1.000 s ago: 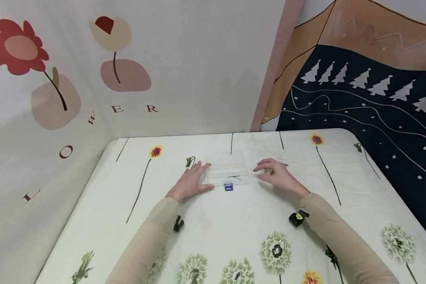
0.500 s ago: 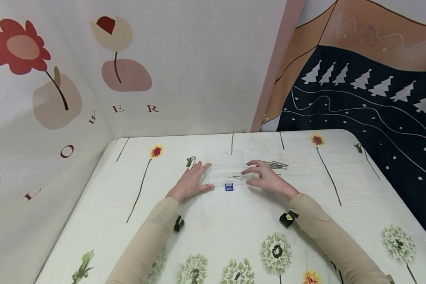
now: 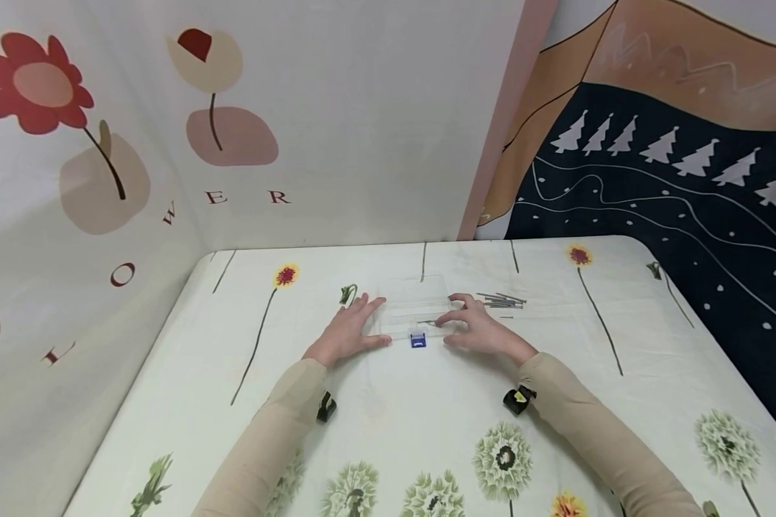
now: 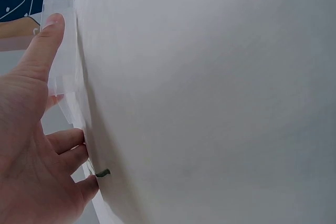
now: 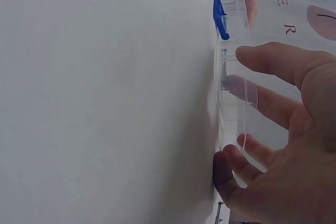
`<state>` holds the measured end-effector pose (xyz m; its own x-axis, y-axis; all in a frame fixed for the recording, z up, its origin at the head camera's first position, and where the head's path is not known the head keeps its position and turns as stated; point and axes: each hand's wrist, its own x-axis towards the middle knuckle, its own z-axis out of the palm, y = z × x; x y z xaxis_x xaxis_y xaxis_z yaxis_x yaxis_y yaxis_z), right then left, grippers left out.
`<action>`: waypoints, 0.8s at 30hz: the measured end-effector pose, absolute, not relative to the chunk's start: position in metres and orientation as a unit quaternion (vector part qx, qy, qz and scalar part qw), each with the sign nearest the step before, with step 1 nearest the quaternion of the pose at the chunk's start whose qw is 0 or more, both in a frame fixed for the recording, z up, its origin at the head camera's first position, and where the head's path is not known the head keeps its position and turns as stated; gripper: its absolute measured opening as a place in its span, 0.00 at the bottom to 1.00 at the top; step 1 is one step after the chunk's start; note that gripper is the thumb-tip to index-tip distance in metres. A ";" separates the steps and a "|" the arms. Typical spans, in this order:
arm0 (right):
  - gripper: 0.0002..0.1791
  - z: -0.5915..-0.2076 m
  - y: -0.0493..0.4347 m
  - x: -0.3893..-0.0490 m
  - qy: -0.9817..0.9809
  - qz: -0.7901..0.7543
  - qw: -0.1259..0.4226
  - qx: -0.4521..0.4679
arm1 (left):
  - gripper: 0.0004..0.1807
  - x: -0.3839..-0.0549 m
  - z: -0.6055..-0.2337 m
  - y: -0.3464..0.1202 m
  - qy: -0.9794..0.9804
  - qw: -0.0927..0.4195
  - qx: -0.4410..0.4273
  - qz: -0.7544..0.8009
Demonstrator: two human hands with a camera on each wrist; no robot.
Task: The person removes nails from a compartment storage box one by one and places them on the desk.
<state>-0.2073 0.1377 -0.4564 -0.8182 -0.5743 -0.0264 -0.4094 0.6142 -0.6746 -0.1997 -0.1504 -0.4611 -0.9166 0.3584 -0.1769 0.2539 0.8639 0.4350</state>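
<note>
A clear plastic box [image 3: 399,324] with a blue latch [image 3: 417,339] lies on the table, its lid [image 3: 407,289] laid back. My left hand [image 3: 343,336] holds the box's left end, thumb along the front wall and index finger at the rear corner. Over the right end is my right hand [image 3: 481,329], its fingers spread. Its index finger [image 5: 270,106] reaches inside the box and touches thin metal nails [image 5: 224,64]. The right thumb is near the front wall's top edge; the other fingers are beside the box's right end.
Several loose nails [image 3: 503,301] lie in a pile right of the box, with a smaller one [image 3: 506,317] just in front. The table [image 3: 388,402] has a flower-printed cloth. Patterned curtains [image 3: 362,129] stand behind and at both sides.
My right hand has moved left from over the loose nails to the box, uncovering the pile. Its index finger has come down onto the nails inside. The left hand stays in place.
</note>
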 end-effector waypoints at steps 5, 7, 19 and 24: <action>0.15 -0.457 0.137 -0.207 0.888 -0.346 0.123 -0.277 | 0.48 -0.200 -0.462 -0.151 0.957 0.121 0.164 0.208; 0.15 -0.458 0.138 -0.207 0.886 -0.350 0.124 -0.277 | 0.48 -0.200 -0.463 -0.151 0.957 0.121 0.164 0.208; 0.19 -0.463 0.133 -0.205 0.887 -0.344 0.112 -0.287 | 0.48 -0.200 -0.464 -0.151 0.957 0.121 0.161 0.209; 0.16 -0.462 0.132 -0.203 0.891 -0.341 0.118 -0.276 | 0.48 -0.200 -0.464 -0.151 0.957 0.124 0.158 0.207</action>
